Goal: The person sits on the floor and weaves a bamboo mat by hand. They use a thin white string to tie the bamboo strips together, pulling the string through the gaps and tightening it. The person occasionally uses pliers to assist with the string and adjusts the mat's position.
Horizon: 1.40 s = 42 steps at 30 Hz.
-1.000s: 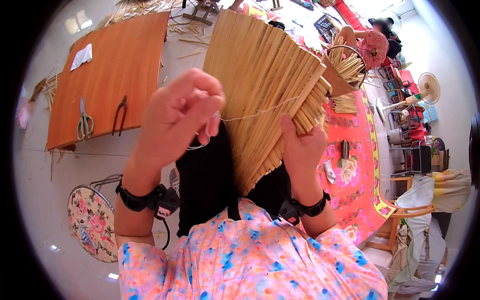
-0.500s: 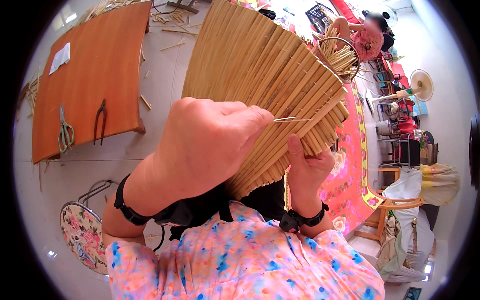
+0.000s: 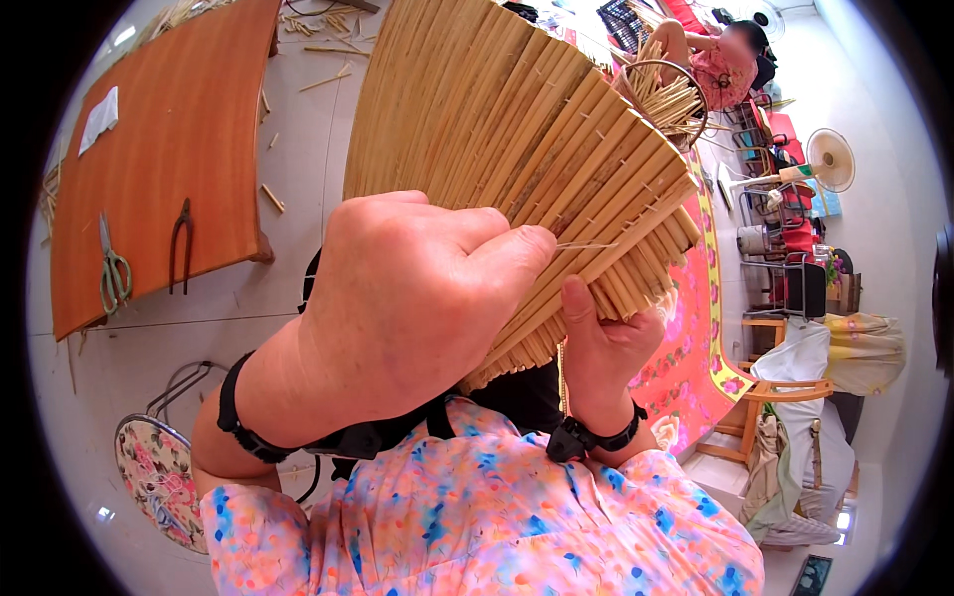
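A fan-shaped panel of stitched straw-coloured stalks (image 3: 517, 129) spreads out in front of me, with short rows of thread along its right-hand stalks. My left hand (image 3: 427, 268) is closed in a pinch over its face, at one end of a thin, pale needle-like strand (image 3: 588, 245). The strand's other end meets the stalks near the right edge; whether it is needle or thread is too fine to tell. Below that spot my right hand (image 3: 608, 333) grips the panel's lower right edge, thumb on top and fingers partly hidden beneath.
An orange-brown table (image 3: 169, 149) at left bears scissors (image 3: 114, 268), dark pincers (image 3: 181, 243) and a white paper. A floral stool (image 3: 159, 477) stands below it. At right are a red floral cloth (image 3: 696, 348), a basket of stalks (image 3: 671, 99), a fan (image 3: 830, 159), a wooden chair (image 3: 785, 392) and a seated person.
My left hand has shifted slightly right and down, and less of the strand shows beyond its fingertips. My right hand keeps its grip. The surroundings have slid a little left in view.
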{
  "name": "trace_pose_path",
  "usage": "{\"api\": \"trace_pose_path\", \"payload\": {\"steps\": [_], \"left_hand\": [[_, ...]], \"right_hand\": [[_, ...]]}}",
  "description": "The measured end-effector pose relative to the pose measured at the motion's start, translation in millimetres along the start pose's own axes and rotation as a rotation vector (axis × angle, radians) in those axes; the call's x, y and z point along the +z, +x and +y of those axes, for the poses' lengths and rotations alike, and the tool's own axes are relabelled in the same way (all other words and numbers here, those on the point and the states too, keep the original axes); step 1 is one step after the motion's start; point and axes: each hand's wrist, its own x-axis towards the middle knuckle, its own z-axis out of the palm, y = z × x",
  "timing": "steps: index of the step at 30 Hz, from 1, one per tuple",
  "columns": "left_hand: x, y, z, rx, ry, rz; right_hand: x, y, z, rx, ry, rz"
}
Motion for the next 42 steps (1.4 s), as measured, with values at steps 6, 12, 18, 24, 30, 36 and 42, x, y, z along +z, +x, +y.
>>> {"api": "trace_pose_path", "payload": {"steps": [6,12,18,24,30,36,42], "left_hand": [[-1.7,0.2,0.8,0.008,0.009,0.004],[0.9,0.3,1.9,0.022,0.018,0.03],[0.7,1.7,1.2,0.062,0.04,0.046],[-1.1,2.5,1.7,0.084,0.073,0.045],[-1.0,2.8,2.2,0.087,0.076,0.057],[-2.2,2.9,2.0,0.087,0.076,0.052],[-0.8,2.6,1.6,0.108,0.089,0.071]], "right_hand": [[0.7,-0.6,-2.7,-0.009,-0.043,0.01],[1.9,-0.5,-3.2,-0.006,-0.015,0.012],[-0.5,-1.1,-1.8,0.026,-0.034,0.005],[-1.7,-0.9,-3.0,-0.01,-0.126,-0.005],[-1.6,-1.8,-0.5,-0.001,-0.134,0.004],[0.4,-1.6,-1.0,0.0,-0.062,0.001],[1.5,-2.1,-0.6,-0.019,-0.024,0.0]]}}
